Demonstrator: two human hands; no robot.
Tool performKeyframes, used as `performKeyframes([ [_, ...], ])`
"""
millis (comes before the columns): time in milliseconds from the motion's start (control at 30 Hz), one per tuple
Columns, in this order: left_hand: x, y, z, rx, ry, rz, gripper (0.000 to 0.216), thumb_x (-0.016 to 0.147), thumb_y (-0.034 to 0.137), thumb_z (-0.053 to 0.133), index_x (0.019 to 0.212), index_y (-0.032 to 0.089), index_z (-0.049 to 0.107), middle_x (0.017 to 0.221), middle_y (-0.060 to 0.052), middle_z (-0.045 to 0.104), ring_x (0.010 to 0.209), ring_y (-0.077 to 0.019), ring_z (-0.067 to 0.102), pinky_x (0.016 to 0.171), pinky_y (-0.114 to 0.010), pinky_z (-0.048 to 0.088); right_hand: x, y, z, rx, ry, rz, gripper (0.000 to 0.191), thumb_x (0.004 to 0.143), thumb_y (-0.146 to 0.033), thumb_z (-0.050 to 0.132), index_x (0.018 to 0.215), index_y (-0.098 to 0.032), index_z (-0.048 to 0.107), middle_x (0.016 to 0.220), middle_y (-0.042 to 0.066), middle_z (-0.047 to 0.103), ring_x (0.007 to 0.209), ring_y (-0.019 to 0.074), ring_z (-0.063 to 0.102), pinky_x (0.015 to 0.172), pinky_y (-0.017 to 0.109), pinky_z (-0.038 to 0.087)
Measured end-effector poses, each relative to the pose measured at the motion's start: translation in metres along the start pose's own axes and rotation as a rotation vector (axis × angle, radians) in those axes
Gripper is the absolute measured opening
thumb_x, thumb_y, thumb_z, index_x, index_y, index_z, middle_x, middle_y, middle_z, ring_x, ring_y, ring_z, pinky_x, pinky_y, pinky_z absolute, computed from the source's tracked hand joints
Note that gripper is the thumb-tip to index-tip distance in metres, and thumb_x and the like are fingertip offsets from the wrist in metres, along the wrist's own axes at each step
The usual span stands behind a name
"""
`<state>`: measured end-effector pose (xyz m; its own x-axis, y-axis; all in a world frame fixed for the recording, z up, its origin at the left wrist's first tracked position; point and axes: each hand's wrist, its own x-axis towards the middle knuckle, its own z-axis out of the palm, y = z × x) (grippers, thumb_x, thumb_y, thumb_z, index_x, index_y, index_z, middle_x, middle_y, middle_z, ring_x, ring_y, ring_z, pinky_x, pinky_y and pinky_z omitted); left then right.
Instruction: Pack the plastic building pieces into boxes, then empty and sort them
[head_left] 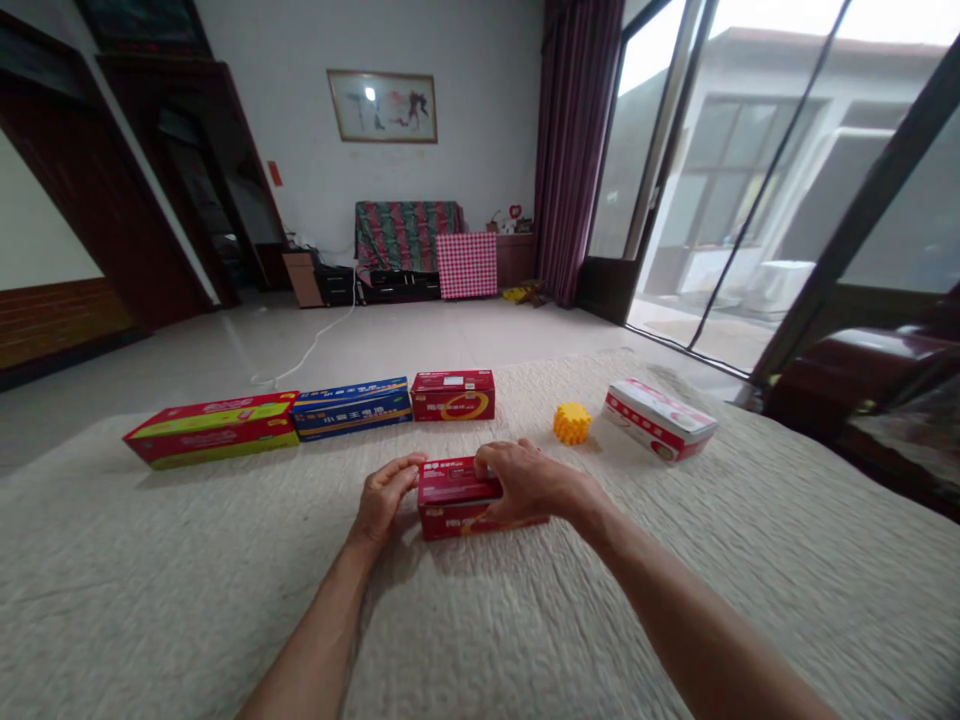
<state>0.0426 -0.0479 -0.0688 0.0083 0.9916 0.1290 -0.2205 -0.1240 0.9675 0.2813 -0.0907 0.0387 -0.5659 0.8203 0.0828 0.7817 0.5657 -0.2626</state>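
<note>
A small red box (pixel 454 497) lies on the cream quilted cover (pixel 150 580) in front of me. My left hand (pixel 382 497) grips its left end with curled fingers. My right hand (pixel 525 482) wraps over its top and right end. Beyond the box, a row of three boxes lies side by side: a long red-and-yellow box (pixel 214 428), a blue box (pixel 351 407) and a red box (pixel 453 395).
A yellow spiky ball (pixel 571 423) sits right of the row. A white-and-red box (pixel 660 418) lies angled further right. Past the cover is a tiled floor with a white cable (pixel 315 340), a draped sofa (pixel 405 240) and glass doors (pixel 750 200) on the right.
</note>
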Motion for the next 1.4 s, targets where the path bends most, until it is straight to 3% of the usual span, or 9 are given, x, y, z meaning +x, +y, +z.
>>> performKeyframes([
  [133, -0.011, 0.018, 0.0, 0.099, -0.209, -0.004, 0.048, 0.075, 0.044, 0.072, 0.113, 0.016, 0.068, 0.114, -0.01, 0.07, 0.1, -0.0244, 0.066, 0.087, -0.033, 0.051, -0.011, 0.006, 0.001, 0.028, 0.038, -0.035, 0.044, 0.068, -0.044, 0.077, 0.098, -0.02, 0.055, 0.114, 0.01, 0.062, 0.101, 0.025, 0.058, 0.086, 0.04, 0.041],
  [267, -0.02, 0.045, -0.003, 0.342, -0.354, 0.033, 0.06, 0.074, 0.047, 0.071, 0.126, 0.019, 0.06, 0.136, -0.013, 0.057, 0.118, -0.0302, 0.058, 0.093, -0.039, 0.051, -0.021, 0.014, 0.008, -0.012, 0.138, -0.025, 0.033, 0.072, -0.024, 0.071, 0.099, -0.021, 0.053, 0.116, 0.01, 0.061, 0.105, 0.0247, 0.056, 0.086, 0.038, 0.039],
  [400, -0.019, 0.063, 0.008, 0.872, -0.359, 0.349, 0.064, 0.067, 0.041, 0.077, 0.126, 0.021, 0.061, 0.151, -0.013, 0.04, 0.136, -0.0341, 0.04, 0.106, -0.049, 0.041, -0.019, 0.02, 0.014, 0.015, 0.162, -0.027, 0.03, 0.071, -0.011, 0.063, 0.096, -0.021, 0.05, 0.107, 0.006, 0.063, 0.096, 0.0202, 0.057, 0.082, 0.034, 0.039],
  [600, -0.011, 0.049, 0.047, 1.267, -0.507, 0.57, 0.076, 0.068, 0.038, 0.077, 0.137, 0.017, 0.052, 0.138, -0.015, 0.052, 0.127, -0.0325, 0.047, 0.109, -0.049, 0.038, -0.02, 0.028, 0.016, -0.004, 0.25, -0.027, 0.03, 0.07, -0.011, 0.061, 0.097, -0.02, 0.051, 0.108, 0.008, 0.064, 0.098, 0.0226, 0.058, 0.086, 0.038, 0.039],
  [800, 0.002, 0.036, 0.063, 1.32, -0.359, 0.64, 0.07, 0.073, 0.034, 0.073, 0.138, 0.021, 0.05, 0.131, -0.011, 0.056, 0.117, -0.0302, 0.051, 0.102, -0.046, 0.043, -0.038, 0.07, 0.032, 0.131, 0.788, -0.089, 0.022, 0.081, -0.019, 0.059, 0.102, -0.022, 0.053, 0.116, 0.01, 0.06, 0.108, 0.0236, 0.056, 0.094, 0.042, 0.042],
  [900, 0.019, 0.045, 0.07, 1.331, -0.247, 0.681, 0.069, 0.074, 0.035, 0.072, 0.138, 0.021, 0.049, 0.131, -0.011, 0.055, 0.119, -0.0304, 0.05, 0.103, -0.046, 0.043, -0.043, 0.089, 0.048, 0.212, 0.992, -0.047, 0.021, 0.083, -0.019, 0.056, 0.103, -0.023, 0.054, 0.108, 0.009, 0.061, 0.105, 0.0231, 0.058, 0.094, 0.042, 0.045],
  [1067, 0.066, 0.074, 0.104, 1.353, -0.288, 0.695, 0.065, 0.076, 0.036, 0.07, 0.136, 0.021, 0.051, 0.128, -0.01, 0.059, 0.119, -0.0283, 0.052, 0.104, -0.044, 0.04, -0.026, 0.098, 0.052, 0.367, 0.976, 0.03, 0.039, 0.083, -0.022, 0.054, 0.122, -0.023, 0.05, 0.128, 0.012, 0.055, 0.12, 0.0249, 0.051, 0.094, 0.043, 0.047],
  [1267, 0.131, 0.097, 0.171, 1.378, -0.325, 0.582, 0.073, 0.072, 0.045, 0.07, 0.138, 0.021, 0.052, 0.117, -0.01, 0.063, 0.108, -0.0271, 0.059, 0.096, -0.038, 0.046, 0.007, 0.136, 0.007, 0.324, 1.101, 0.229, 0.038, 0.08, -0.031, 0.054, 0.117, -0.021, 0.053, 0.128, 0.014, 0.054, 0.117, 0.0267, 0.053, 0.094, 0.044, 0.047],
  [1400, 0.167, 0.086, 0.208, 1.4, -0.358, 0.546, 0.074, 0.07, 0.048, 0.069, 0.138, 0.025, 0.051, 0.119, -0.008, 0.061, 0.11, -0.0269, 0.058, 0.095, -0.034, 0.046, 0.02, 0.172, -0.02, 0.145, 0.925, 0.381, 0.038, 0.081, -0.033, 0.053, 0.114, -0.017, 0.057, 0.117, 0.016, 0.063, 0.108, 0.0284, 0.058, 0.096, 0.045, 0.043],
])
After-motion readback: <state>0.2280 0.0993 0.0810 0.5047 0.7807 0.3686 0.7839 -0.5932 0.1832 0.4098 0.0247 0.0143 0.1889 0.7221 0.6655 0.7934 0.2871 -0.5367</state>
